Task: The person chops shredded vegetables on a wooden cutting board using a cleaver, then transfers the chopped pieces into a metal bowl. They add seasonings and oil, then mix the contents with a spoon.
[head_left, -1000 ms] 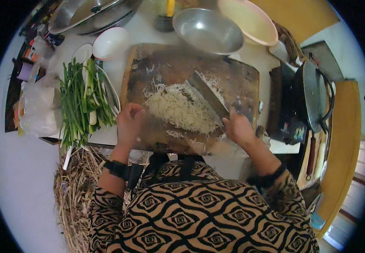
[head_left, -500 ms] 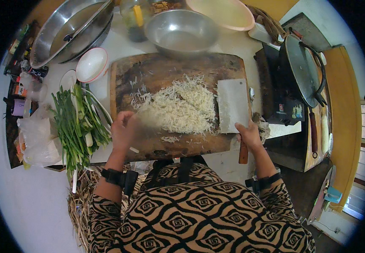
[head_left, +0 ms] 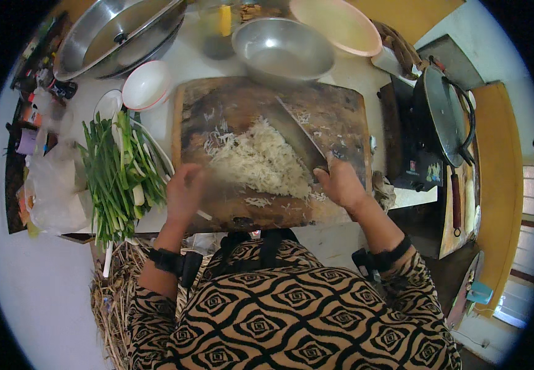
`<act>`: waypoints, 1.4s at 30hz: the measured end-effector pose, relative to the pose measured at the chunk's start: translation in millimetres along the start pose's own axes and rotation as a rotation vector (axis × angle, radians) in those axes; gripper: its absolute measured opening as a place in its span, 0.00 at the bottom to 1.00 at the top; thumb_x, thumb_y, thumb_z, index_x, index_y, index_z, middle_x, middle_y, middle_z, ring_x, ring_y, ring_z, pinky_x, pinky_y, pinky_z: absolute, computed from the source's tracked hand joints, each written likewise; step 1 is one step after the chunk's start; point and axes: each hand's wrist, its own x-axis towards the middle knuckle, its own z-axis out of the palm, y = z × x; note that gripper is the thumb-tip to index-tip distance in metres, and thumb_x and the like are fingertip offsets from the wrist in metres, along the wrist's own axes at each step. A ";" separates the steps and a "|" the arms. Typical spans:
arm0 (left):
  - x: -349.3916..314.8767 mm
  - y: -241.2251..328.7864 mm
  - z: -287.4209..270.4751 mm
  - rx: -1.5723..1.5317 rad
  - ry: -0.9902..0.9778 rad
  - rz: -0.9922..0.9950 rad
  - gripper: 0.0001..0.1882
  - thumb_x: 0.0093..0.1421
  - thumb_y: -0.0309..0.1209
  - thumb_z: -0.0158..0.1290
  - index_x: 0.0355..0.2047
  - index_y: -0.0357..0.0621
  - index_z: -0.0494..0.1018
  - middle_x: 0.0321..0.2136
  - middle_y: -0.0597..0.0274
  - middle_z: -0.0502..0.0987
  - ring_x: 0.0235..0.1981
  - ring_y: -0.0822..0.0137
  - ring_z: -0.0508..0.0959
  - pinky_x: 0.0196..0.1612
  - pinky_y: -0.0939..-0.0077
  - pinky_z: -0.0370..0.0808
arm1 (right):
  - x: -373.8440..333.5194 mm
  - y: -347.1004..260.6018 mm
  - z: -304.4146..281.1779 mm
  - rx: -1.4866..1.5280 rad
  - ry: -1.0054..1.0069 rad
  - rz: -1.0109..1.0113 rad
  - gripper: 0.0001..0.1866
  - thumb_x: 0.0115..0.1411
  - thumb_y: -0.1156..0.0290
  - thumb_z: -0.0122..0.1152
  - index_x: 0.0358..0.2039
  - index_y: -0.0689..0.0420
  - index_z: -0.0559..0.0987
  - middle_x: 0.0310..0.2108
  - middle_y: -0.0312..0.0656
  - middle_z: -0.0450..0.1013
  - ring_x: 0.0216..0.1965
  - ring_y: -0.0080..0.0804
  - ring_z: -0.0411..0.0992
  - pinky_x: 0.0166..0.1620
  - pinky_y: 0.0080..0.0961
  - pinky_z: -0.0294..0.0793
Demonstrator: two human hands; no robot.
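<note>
My right hand [head_left: 342, 184] is wrapped round the handle of a cleaver [head_left: 304, 139]. The blade stands tilted nearly on edge along the right side of a heap of pale shredded vegetable [head_left: 261, 157]. Under them lies a thick, dark-stained wooden cutting board [head_left: 341, 111]. At the heap's left edge is my left hand [head_left: 185, 191], with bent fingers; a blur covers the fingertips, so whether they touch the shreds is unclear. A few loose shreds are scattered on the board. To the left of my left hand lies a bunch of green onions [head_left: 119, 179].
Behind the board stand a steel bowl [head_left: 284, 49] and a pink-rimmed basin [head_left: 341, 24]. A white bowl [head_left: 147, 85] and a large steel basin [head_left: 73, 49] are at left, with a plastic bag [head_left: 57, 191] nearer. At right, a wok [head_left: 443, 114] sits on a black stove [head_left: 402, 142].
My right hand has brought the cleaver leftward from flat at the board's right side, tipping its blade up against the heap. The heap's right edge is now slanted. My left hand stays beside it.
</note>
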 end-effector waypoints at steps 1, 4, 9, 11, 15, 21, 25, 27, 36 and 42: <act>-2.2 -3.0 -2.6 0.000 0.004 -0.006 0.11 0.60 0.29 0.54 0.42 0.39 0.73 0.35 0.61 0.78 0.36 0.72 0.77 0.41 0.77 0.73 | -0.5 -6.7 2.2 -0.084 -0.055 0.004 0.22 0.57 0.68 0.59 0.46 0.71 0.69 0.22 0.58 0.74 0.26 0.53 0.76 0.31 0.42 0.74; -7.9 -10.1 -4.9 -0.003 0.025 -0.054 0.11 0.59 0.28 0.54 0.42 0.38 0.73 0.34 0.61 0.78 0.35 0.73 0.76 0.40 0.77 0.73 | 3.7 -23.4 17.9 -0.246 -0.134 -0.046 0.23 0.58 0.67 0.58 0.48 0.69 0.67 0.22 0.59 0.73 0.26 0.59 0.74 0.32 0.46 0.73; -15.7 -8.3 1.8 0.010 0.023 -0.117 0.11 0.57 0.28 0.55 0.40 0.39 0.74 0.35 0.54 0.79 0.38 0.61 0.79 0.44 0.70 0.74 | 16.4 -33.1 28.1 -0.231 -0.161 0.012 0.21 0.58 0.67 0.58 0.46 0.66 0.66 0.20 0.58 0.72 0.24 0.61 0.72 0.32 0.52 0.72; -18.8 -5.5 0.8 0.016 -0.009 -0.040 0.11 0.57 0.28 0.54 0.40 0.39 0.74 0.36 0.52 0.78 0.38 0.57 0.79 0.44 0.69 0.74 | 16.8 -31.6 23.9 -0.215 -0.185 -0.010 0.20 0.58 0.67 0.58 0.46 0.65 0.66 0.19 0.60 0.71 0.24 0.62 0.71 0.30 0.53 0.71; -24.9 -5.1 -4.8 -0.010 -0.062 -0.069 0.11 0.58 0.28 0.52 0.41 0.39 0.74 0.39 0.49 0.77 0.41 0.51 0.78 0.45 0.64 0.73 | 10.2 -29.5 23.3 -0.306 -0.131 -0.040 0.20 0.58 0.67 0.58 0.46 0.63 0.66 0.19 0.60 0.71 0.25 0.62 0.72 0.30 0.52 0.72; -43.9 -7.3 2.5 0.355 -0.175 0.117 0.12 0.55 0.27 0.51 0.40 0.41 0.74 0.38 0.51 0.77 0.43 0.48 0.75 0.46 0.57 0.72 | 12.7 -38.7 17.4 -0.260 -0.146 -0.020 0.18 0.58 0.68 0.57 0.46 0.62 0.67 0.20 0.59 0.72 0.25 0.61 0.72 0.29 0.51 0.72; -63.2 -2.9 1.8 0.361 -0.063 0.178 0.12 0.54 0.25 0.52 0.40 0.41 0.74 0.37 0.50 0.76 0.42 0.47 0.75 0.45 0.58 0.72 | -2.8 -48.1 -11.0 -0.264 -0.152 -0.157 0.17 0.58 0.68 0.57 0.45 0.61 0.67 0.19 0.58 0.72 0.24 0.60 0.72 0.28 0.50 0.72; -69.1 -0.3 2.3 0.363 -0.020 0.120 0.13 0.54 0.23 0.54 0.42 0.41 0.73 0.39 0.49 0.76 0.39 0.47 0.76 0.43 0.61 0.73 | -16.3 -50.3 -17.0 -0.240 -0.175 -0.206 0.16 0.58 0.68 0.57 0.44 0.61 0.67 0.19 0.57 0.72 0.23 0.60 0.72 0.28 0.50 0.72; -99.4 15.4 30.1 0.344 0.162 -0.003 0.13 0.54 0.24 0.52 0.42 0.39 0.74 0.39 0.48 0.76 0.44 0.47 0.74 0.47 0.60 0.72 | -33.3 -13.6 18.9 -0.288 -0.563 -0.265 0.18 0.58 0.66 0.57 0.45 0.59 0.67 0.19 0.58 0.72 0.25 0.60 0.73 0.30 0.52 0.72; -108.5 18.3 31.3 0.295 0.181 0.032 0.14 0.54 0.23 0.52 0.42 0.40 0.74 0.39 0.48 0.76 0.44 0.47 0.74 0.47 0.60 0.72 | -7.4 -15.9 -7.0 -0.318 -0.351 -0.291 0.19 0.58 0.64 0.57 0.46 0.61 0.67 0.21 0.59 0.72 0.26 0.61 0.73 0.31 0.53 0.72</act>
